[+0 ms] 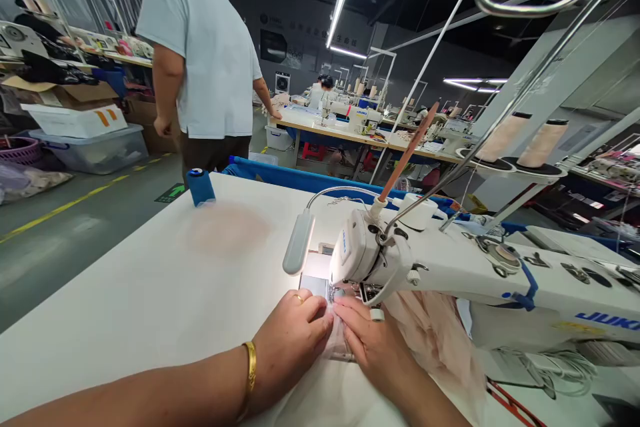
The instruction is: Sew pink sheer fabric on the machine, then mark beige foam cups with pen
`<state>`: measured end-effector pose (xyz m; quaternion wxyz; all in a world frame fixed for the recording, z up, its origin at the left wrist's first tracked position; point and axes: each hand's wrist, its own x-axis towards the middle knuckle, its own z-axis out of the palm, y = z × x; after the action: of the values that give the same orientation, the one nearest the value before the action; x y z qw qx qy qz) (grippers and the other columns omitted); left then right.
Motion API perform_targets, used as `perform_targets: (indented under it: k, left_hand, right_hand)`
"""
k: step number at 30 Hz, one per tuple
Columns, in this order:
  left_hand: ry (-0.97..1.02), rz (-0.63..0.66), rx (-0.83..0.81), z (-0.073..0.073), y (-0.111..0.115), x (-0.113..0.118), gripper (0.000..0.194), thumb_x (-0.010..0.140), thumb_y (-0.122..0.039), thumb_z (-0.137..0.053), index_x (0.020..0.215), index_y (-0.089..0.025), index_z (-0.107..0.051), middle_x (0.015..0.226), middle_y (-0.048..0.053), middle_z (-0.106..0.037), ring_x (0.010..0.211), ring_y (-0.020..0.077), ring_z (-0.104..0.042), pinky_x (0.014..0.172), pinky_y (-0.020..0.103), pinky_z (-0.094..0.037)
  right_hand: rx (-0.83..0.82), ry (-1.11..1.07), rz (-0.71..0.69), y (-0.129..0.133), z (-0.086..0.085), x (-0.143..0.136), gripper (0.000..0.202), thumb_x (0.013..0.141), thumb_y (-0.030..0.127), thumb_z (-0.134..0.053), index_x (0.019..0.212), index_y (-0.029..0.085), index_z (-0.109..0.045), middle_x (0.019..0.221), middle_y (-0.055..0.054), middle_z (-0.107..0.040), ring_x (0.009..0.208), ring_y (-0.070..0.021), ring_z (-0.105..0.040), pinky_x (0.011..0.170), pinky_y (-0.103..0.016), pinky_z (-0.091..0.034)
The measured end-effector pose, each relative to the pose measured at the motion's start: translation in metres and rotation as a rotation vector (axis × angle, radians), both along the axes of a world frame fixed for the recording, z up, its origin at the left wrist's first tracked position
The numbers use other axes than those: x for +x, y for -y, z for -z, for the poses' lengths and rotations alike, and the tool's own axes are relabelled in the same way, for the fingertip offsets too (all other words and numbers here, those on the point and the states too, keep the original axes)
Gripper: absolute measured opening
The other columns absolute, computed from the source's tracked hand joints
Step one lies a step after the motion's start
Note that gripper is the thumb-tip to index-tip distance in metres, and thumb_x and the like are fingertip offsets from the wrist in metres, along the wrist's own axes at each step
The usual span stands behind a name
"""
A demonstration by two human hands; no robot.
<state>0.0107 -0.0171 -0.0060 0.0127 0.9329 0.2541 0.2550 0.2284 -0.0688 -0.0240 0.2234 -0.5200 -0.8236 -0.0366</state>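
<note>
My left hand (295,327), with a gold ring and bracelet, is closed in a pinch on sheer pale pink fabric (336,340), just in front of the sewing machine's needle area. On the other side of that fabric, my right hand (377,343) lies with its fingers stretched out, their tips pressing it down by the presser foot. The white sewing machine (353,250) stands directly above my fingertips; its needle is too small to make out. More gathered pink fabric (430,327) hangs under the machine arm, right of my right hand.
A small lamp (299,243) on a bent neck stands left of the machine head. A blue thread spool (201,187) sits at the white table's (150,293) far edge. Beyond it stands a person (215,67) in a light shirt. Thread cones (543,143) rise at right.
</note>
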Motion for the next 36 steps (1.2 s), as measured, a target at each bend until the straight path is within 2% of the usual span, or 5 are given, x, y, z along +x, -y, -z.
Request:
perform_targets:
  k: [15, 22, 25, 28, 36]
  left_hand:
    - [-0.004, -0.016, -0.031, 0.005, 0.000, 0.002, 0.021, 0.097, -0.013, -0.056, 0.110, -0.022, -0.069, 0.098, 0.007, -0.071, 0.084, 0.0257, -0.059, 0.073, 0.040, -0.049]
    - [-0.030, 0.030, -0.197, -0.007, -0.006, -0.004, 0.011, 0.097, -0.021, -0.060, 0.100, -0.025, -0.070, 0.104, 0.006, -0.068, 0.093, 0.0250, -0.058, 0.081, 0.038, -0.048]
    - [-0.020, 0.077, -0.278, -0.009, -0.014, -0.007, 0.020, 0.090, -0.012, -0.059, 0.100, -0.025, -0.071, 0.105, 0.006, -0.066, 0.094, 0.0237, -0.057, 0.082, 0.036, -0.047]
    - [-0.007, 0.113, -0.342, -0.010, -0.024, -0.008, 0.047, 0.072, -0.003, -0.061, 0.111, -0.027, -0.072, 0.108, 0.005, -0.065, 0.098, 0.0238, -0.057, 0.086, 0.035, -0.047]
    - [0.004, 0.053, -0.482, -0.013, -0.036, 0.008, 0.017, 0.074, -0.028, -0.079, 0.081, -0.021, -0.065, 0.099, 0.003, -0.061, 0.097, 0.0246, -0.055, 0.086, 0.035, -0.045]
  right_hand:
    - [-0.028, -0.001, -0.017, 0.005, -0.011, 0.002, 0.038, 0.101, 0.012, -0.043, 0.128, 0.024, -0.067, 0.124, -0.014, -0.075, 0.112, -0.0309, -0.072, 0.092, -0.046, -0.061]
    - [0.021, -0.020, -0.272, 0.023, -0.015, -0.009, 0.056, 0.087, 0.065, -0.074, 0.123, 0.025, -0.060, 0.108, -0.008, -0.075, 0.099, -0.0311, -0.068, 0.096, -0.045, -0.052]
    - [0.011, -0.021, -0.325, 0.025, -0.014, -0.009, 0.018, 0.101, 0.041, -0.060, 0.109, 0.025, -0.061, 0.108, -0.008, -0.075, 0.101, -0.0280, -0.068, 0.094, -0.042, -0.051]
    - [-0.119, -0.235, -0.177, 0.024, -0.019, -0.003, 0.018, 0.104, 0.021, -0.044, 0.102, 0.025, -0.062, 0.095, -0.006, -0.074, 0.087, -0.0233, -0.069, 0.081, -0.035, -0.053]
    - [-0.313, -0.983, 0.210, 0.008, -0.024, 0.006, 0.035, 0.099, 0.060, -0.055, 0.101, 0.026, -0.062, 0.090, -0.003, -0.069, 0.082, -0.0218, -0.066, 0.079, -0.030, -0.057]
